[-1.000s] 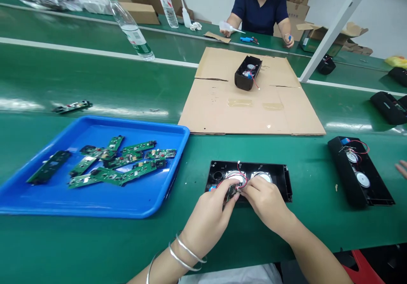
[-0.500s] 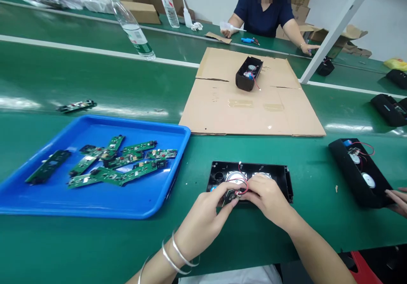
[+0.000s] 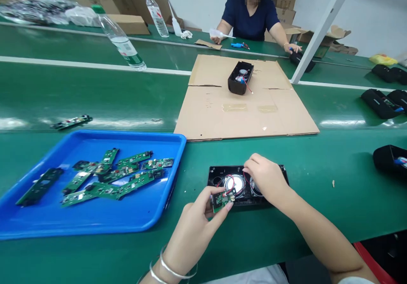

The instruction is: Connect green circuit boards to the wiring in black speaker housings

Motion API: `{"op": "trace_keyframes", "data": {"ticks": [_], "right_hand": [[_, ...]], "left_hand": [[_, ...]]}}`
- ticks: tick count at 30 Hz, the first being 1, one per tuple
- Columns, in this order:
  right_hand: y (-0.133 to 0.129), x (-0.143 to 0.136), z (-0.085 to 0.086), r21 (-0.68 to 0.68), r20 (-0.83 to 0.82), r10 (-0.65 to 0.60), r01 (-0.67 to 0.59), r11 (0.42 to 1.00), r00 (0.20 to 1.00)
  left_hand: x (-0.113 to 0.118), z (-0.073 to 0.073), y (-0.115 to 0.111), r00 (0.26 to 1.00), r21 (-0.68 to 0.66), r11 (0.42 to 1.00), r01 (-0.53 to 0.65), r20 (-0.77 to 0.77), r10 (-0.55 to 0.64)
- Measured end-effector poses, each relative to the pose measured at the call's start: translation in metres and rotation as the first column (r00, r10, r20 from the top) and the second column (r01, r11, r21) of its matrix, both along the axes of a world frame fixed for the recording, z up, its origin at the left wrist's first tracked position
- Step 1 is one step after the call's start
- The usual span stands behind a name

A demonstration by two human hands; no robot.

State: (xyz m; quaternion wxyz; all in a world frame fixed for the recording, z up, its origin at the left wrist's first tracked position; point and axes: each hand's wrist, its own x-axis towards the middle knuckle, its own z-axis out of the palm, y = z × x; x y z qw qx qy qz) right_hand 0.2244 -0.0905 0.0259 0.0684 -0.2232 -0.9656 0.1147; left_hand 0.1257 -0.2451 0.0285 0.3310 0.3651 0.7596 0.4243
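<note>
My left hand pinches a small green circuit board between thumb and fingers, tilted above the near edge of a black speaker housing. The housing lies open on the green bench, with two round speakers inside; the left speaker shows plainly and the other is partly covered by my right hand. Above the housing, my right hand has its fingertips closed on a thin red wire. More red wire loops over the left speaker beside the board.
Left of my hands, a blue tray bears several green circuit boards. Ahead lies a cardboard sheet with another open speaker housing. More black housings are at the right. Across the bench sits a person; a water bottle stands far left.
My right hand has moved off the board, up and right, with the wire. The board in my left hand now shows more. The housing and hand at the right have shifted away.
</note>
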Motion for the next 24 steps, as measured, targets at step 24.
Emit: {"op": "trace_keyframes", "data": {"ticks": [24], "right_hand": [[-0.018, 0.036, -0.023, -0.423, -0.476, -0.032, -0.197, 0.885, 0.879]], "left_hand": [[0.005, -0.005, 0.018, 0.992, 0.014, 0.999, -0.037, 0.125, 0.035]]}}
